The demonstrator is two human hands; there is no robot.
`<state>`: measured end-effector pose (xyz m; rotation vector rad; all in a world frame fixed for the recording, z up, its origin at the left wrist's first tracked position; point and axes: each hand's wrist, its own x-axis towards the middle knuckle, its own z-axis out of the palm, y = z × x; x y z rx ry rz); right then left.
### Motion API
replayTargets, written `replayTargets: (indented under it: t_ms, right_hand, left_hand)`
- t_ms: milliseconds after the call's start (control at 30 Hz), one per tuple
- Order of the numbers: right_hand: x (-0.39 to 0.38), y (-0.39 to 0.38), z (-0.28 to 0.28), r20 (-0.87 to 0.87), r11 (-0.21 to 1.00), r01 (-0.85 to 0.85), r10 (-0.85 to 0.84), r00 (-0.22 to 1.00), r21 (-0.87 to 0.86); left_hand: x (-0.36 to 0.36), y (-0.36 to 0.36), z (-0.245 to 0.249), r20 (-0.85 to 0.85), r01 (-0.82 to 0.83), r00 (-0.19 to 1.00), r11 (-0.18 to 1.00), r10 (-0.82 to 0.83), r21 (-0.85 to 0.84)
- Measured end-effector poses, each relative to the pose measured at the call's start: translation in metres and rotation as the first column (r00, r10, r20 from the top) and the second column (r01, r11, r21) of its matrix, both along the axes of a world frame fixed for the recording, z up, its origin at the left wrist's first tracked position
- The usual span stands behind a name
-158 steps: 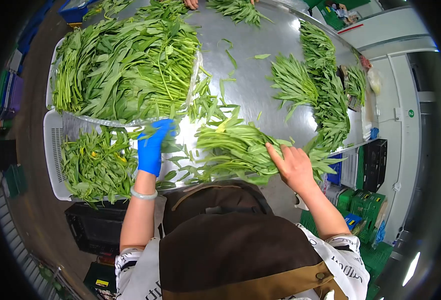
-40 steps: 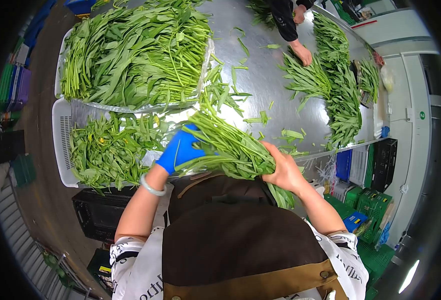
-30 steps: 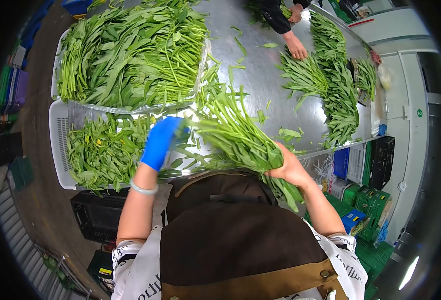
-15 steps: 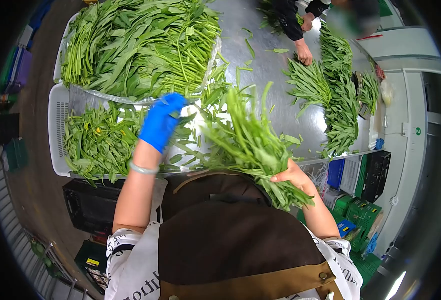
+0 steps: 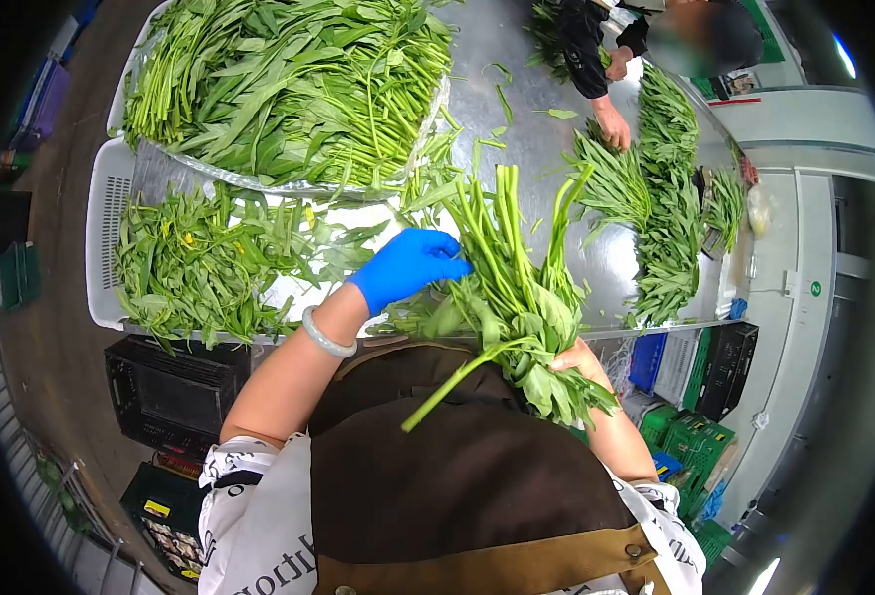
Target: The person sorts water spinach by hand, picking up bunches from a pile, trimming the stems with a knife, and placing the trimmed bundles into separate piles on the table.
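My right hand [image 5: 574, 359], bare, grips a bunch of leafy green stalks [image 5: 517, 288] at its leafy end, so the cut stems point up and away over the steel table [image 5: 517, 129]. One loose stalk [image 5: 447, 392] hangs down out of the bunch toward my apron. My left hand [image 5: 409, 266], in a blue glove, touches the left side of the bunch with its fingers curled on the stems. A pale bangle sits on that wrist.
A big heap of greens [image 5: 289, 79] fills a tray at the back left. A white crate [image 5: 110, 198] with trimmed leaves [image 5: 199, 263] sits at my left. Another person's hand [image 5: 613, 124] works on sorted bunches [image 5: 655, 188] at the right. Crates stand below.
My right hand has swung the bunch upright, stems now pointing away. My gloved left hand came back from the crate side onto the bunch. One stalk has slipped down.
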<state>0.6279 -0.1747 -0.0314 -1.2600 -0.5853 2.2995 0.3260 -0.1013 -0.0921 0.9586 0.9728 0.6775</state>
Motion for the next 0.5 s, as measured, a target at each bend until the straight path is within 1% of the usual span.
replayTargets:
  t_ms: [33,133,167,233,267,367,467,500]
  right_hand:
    - [-0.001,-0.001,0.003,-0.009,1.000,0.011,-0.011,1.000,-0.005]
    - [-0.004,-0.006,0.001,-0.015,0.998,0.069,-0.069,0.998,0.004]
    - [-0.004,-0.006,-0.001,-0.010,0.997,0.083,-0.083,0.997,-0.004]
    - [-0.009,-0.004,0.003,0.007,0.996,0.095,-0.095,0.995,0.004]
    - [-0.007,-0.003,0.002,0.015,0.998,0.064,-0.065,0.998,0.004]
    - [-0.005,-0.001,0.005,0.023,1.000,-0.008,0.008,1.000,0.001]
    - [0.000,-0.003,-0.003,-0.019,0.998,-0.039,0.040,0.999,0.045]
    - [0.005,-0.002,-0.009,-0.047,0.995,-0.088,0.090,0.995,0.045]
  left_hand:
    - [-0.002,0.000,0.001,0.127,-0.011,0.992,0.998,0.018,-0.059]
    - [-0.020,0.002,0.020,0.161,0.084,0.985,0.991,-0.067,-0.101]
    - [-0.020,0.000,0.021,0.139,0.085,0.988,0.989,-0.068,-0.123]
    - [-0.019,-0.005,0.004,0.257,0.061,0.966,0.980,-0.011,-0.187]
    - [-0.018,-0.007,-0.004,0.313,0.051,0.950,0.974,0.021,-0.221]
    - [-0.013,-0.009,0.005,0.205,0.068,0.979,0.973,-0.022,-0.221]
    - [0.003,-0.023,-0.004,0.306,0.094,0.951,0.989,-0.055,-0.113]
    - [0.002,-0.023,-0.001,0.251,0.113,0.966,0.979,-0.068,-0.170]
